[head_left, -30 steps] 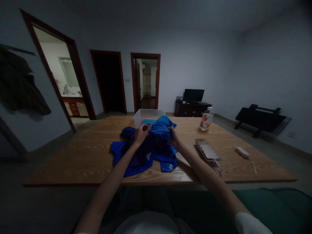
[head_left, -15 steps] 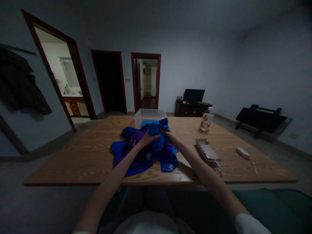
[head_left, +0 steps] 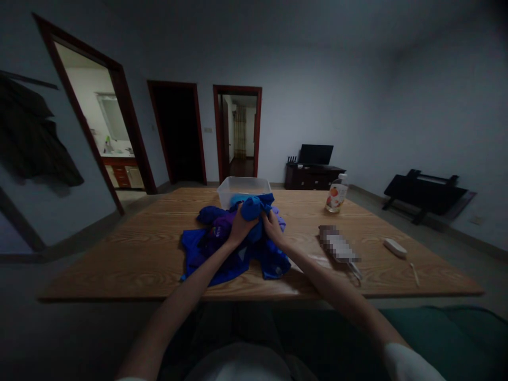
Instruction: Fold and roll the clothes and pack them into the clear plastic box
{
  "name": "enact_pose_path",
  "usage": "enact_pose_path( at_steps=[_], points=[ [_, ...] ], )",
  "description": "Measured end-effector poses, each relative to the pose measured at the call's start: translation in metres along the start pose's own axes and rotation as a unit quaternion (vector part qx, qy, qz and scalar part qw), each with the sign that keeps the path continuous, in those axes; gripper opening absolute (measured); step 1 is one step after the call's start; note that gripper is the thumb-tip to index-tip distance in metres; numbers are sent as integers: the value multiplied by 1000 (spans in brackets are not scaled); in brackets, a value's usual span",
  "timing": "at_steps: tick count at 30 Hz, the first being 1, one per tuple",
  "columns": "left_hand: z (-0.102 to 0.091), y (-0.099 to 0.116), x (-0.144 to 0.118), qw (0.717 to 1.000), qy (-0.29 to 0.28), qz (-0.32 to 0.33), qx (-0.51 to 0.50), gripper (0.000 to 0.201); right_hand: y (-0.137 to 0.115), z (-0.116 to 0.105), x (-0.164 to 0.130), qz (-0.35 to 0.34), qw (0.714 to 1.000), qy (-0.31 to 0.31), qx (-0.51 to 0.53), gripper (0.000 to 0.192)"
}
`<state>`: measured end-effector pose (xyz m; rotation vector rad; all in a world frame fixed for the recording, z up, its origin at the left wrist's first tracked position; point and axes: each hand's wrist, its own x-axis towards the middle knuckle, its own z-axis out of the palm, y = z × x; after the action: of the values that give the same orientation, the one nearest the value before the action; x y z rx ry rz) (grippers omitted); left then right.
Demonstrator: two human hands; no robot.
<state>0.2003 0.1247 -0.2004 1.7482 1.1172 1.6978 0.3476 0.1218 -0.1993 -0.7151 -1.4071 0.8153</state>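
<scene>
Fabric is gripped by both hands above the middle of the light-brown wood-grain table [head_left: 130, 248]. The left hand [head_left: 239, 228] is closed on a bunched fold of the bright blue garment [head_left: 254, 207], with the fingers curled over the fold from the near side. The right hand [head_left: 271, 226] is closed on the same fold from the opposite side, its fingers pinched into the cloth just beside those of the left hand. The gripped fold is raised slightly off the heap, directly ahead of the fingertips of both hands.

Below and to the left of the left hand's fingers, the crumpled pile of dark blue and purple clothing [head_left: 216, 246] is spread flat on the table. The pile is touched by the underside of both wrists. A further blue piece with a pale printed patch [head_left: 275, 264] lies below the right hand's fingers, near the table's front edge.

Just beyond the fingertips, the clear plastic rectangular tub [head_left: 242, 188] stands upright on the table; the raised fold is seen in front of its near wall. Whether the cloth touches the tub cannot be told.

Well to the right of the right hand's fingers, the clear pump bottle with an orange label [head_left: 336, 194] stands upright. A blurred flat rectangular object [head_left: 338, 245] lies nearer, right of those fingers, and a small white oblong block [head_left: 394, 247] lies further right.
</scene>
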Motion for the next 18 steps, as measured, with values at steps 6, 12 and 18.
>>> enact_pose_path(
  at_steps=[6,12,18],
  points=[
    [-6,2,-2,999,16,46,-5,78,2,6,-16,-49,994,-13,-102,46],
    [-1,-2,-8,982,-86,159,58,99,11,1,-9,-76,986,-14,-151,84],
    [-3,-4,-7,984,-131,111,51,101,10,-8,1,-50,995,-18,-83,61]
  ],
)
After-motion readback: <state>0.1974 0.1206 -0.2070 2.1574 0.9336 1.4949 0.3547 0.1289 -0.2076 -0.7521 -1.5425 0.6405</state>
